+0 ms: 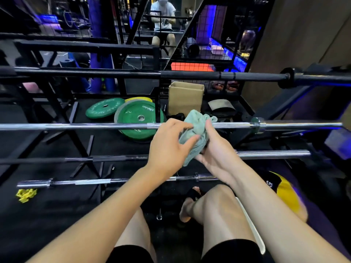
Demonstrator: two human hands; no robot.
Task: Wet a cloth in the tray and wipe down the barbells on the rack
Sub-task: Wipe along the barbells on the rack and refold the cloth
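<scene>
Both hands hold a light green cloth (195, 132) in front of the rack of barbells. The left hand (171, 147) pinches the cloth from the left side, with its thumb and fingers curled onto it. The right hand (214, 149) is under the cloth and at its right side, and its fingers are wrapped around the bunched cloth. The cloth is scrunched up, with one end hanging down between the two hands.

The top of the cloth sits right in front of the shiny silver barbell (95, 126); it may be touching the bar, but that is hard to tell from here. Above that silver barbell is a black barbell (190, 74). Below the silver barbell is a dark barbell (114, 158), and lower still a short chrome barbell (95, 181).

Behind the silver barbell, on the floor, lie green weight plates (138, 118). To the right of them stands a brown cardboard box (185, 99). Below the short chrome barbell, by the person's right leg, is the white edge of a tray (250, 224). Far left of it lies a yellow thing (25, 194).
</scene>
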